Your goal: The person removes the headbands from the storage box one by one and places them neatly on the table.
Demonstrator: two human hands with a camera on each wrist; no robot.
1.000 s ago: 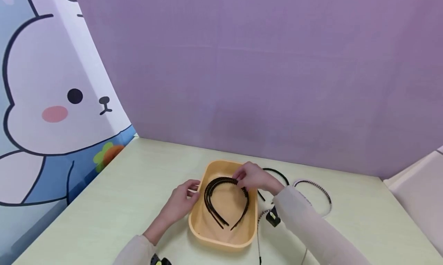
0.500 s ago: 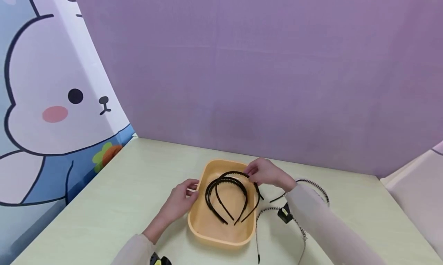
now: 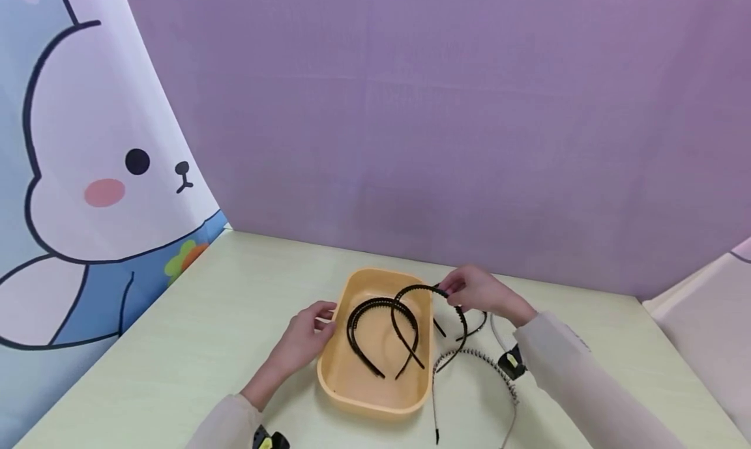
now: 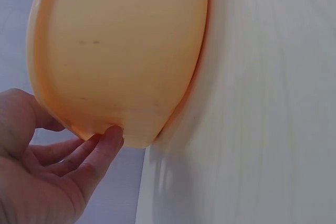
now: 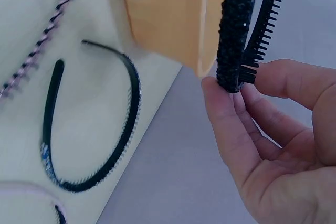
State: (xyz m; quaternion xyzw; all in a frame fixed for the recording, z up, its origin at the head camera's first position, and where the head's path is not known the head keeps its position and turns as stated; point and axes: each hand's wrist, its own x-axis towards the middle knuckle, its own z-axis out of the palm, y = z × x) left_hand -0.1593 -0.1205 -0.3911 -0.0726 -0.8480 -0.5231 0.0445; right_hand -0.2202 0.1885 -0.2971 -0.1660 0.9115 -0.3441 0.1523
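While one headband [image 3: 421,287] is held, the tray [image 3: 369,390] contains more black headbands [image 3: 375,302].

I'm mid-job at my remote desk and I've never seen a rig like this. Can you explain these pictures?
There's no robot here, just a person's two bare hands. The wide picture comes from a camera worn on the head, looking forward and down. The other two come from cameras worn on the wrists, each watching its own hand.

The left hand holds the edge of a yellow-orange tray, which stands on a pale table. Inside are black headbands. The right hand pinches a sparkly black headband at the tray's right side. More headbands lie on the table, including a pale, dark-toothed one.
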